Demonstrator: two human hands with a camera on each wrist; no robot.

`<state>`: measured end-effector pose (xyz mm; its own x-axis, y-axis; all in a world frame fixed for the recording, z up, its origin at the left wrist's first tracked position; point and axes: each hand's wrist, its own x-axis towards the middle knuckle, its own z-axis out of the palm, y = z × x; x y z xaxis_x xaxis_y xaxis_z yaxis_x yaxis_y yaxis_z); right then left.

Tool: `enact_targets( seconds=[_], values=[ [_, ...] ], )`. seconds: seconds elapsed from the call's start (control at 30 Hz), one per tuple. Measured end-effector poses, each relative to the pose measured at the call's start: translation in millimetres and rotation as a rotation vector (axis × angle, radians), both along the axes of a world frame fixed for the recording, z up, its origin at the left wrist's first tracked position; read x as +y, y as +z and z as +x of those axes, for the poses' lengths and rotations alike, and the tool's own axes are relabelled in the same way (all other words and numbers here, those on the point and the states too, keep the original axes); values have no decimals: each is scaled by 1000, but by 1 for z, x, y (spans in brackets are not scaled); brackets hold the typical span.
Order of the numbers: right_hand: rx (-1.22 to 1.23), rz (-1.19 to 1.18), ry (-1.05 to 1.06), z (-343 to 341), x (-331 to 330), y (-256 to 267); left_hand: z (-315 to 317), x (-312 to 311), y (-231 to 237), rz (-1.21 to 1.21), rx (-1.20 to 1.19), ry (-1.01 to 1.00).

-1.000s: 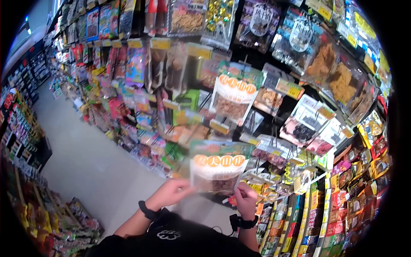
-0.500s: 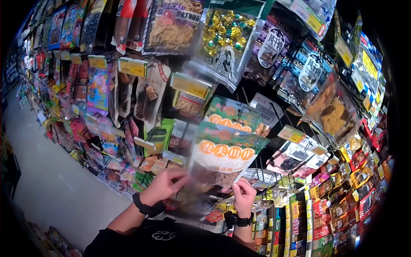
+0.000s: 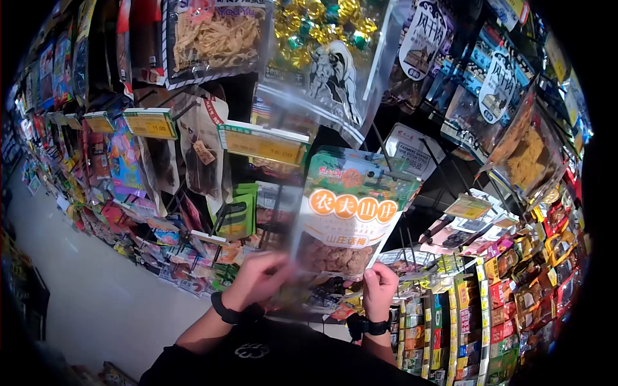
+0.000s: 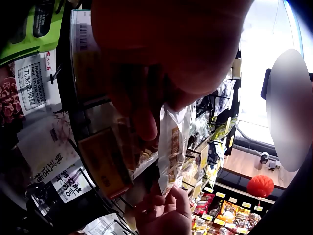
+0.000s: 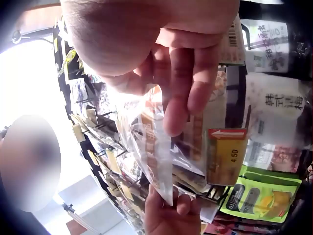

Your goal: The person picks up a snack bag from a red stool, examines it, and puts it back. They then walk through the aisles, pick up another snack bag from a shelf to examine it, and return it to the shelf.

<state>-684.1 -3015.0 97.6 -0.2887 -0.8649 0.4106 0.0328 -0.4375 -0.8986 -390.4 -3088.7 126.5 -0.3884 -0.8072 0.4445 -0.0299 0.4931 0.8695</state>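
A snack pouch (image 3: 344, 222) with a green top, orange circles and a clear lower window is upright before the shelf in the head view. My left hand (image 3: 259, 280) pinches its lower left edge, and my right hand (image 3: 380, 288) pinches the lower right corner. Seen edge-on in the left wrist view, the pouch (image 4: 172, 147) runs between the near left hand (image 4: 166, 54) and the right hand (image 4: 166, 215). From the right wrist, the pouch (image 5: 154, 142) spans from the near right hand (image 5: 156, 54) to the left hand (image 5: 173, 218).
Packets hang on hooks all round, among them a large clear bag (image 3: 328, 64) above and a green packet (image 3: 237, 212) at the left. A yellow price tag (image 3: 264, 143) juts out behind the pouch. Aisle floor (image 3: 96, 283) shows at the lower left.
Both hands have raised the pouch and brought it up against the hanging display, where it now covers the similar pouch behind. The shelf appears larger and closer.
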Motion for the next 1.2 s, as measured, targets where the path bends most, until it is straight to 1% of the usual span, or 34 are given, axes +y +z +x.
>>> enact_targets(
  seconds=[0.03,0.1,0.17,0.23,0.3,0.37,0.47,0.5,0.57,0.6,0.67,0.73,0.77,0.83,0.9,0.97,1.0,1.03,1.1,1.13,1.2],
  values=[
    [-50,34,59,-2,-3,0,-3,2,0,23,32,28],
    [-33,45,106,3,-2,13,-8,3,0,-3,-2,80],
    [-21,55,158,-1,-4,16,-14,10,3,119,111,98],
    [16,48,209,-9,-4,6,-19,19,2,172,126,127],
    [-44,20,292,-13,-6,1,-24,27,-1,255,180,155],
    [-23,-16,326,-16,-6,2,-29,35,-6,255,195,199],
    [-25,-17,417,-25,-8,0,-38,47,-16,167,174,293],
    [-20,-19,447,-28,-9,-2,-45,55,-13,175,164,313],
    [-57,-33,509,-30,-8,4,-58,71,-2,207,304,371],
    [-35,-43,531,-34,-8,5,-60,76,-4,215,320,383],
    [-24,-51,581,-37,-6,7,-63,87,-1,192,305,434],
    [-83,-126,644,-38,-4,11,-64,97,1,166,286,481],
    [-94,-123,667,-40,-2,14,-64,104,1,178,275,497],
    [24,-159,654,-42,-1,16,-67,116,-4,188,260,535],
    [-12,-118,680,-48,1,6,-70,129,-15,240,287,572],
    [127,116,711,-52,5,6,-71,149,-24,265,275,614],
    [95,218,681,-51,13,10,-68,162,-33,283,195,649],
    [57,218,677,-49,20,13,-65,171,-38,301,117,679],
    [288,136,708,-58,25,6,-60,191,-40,344,78,627],
    [345,103,733,-60,27,1,-63,199,-35,393,135,621],
    [348,129,779,-56,31,-11,-57,216,-43,400,111,635]
  ],
)
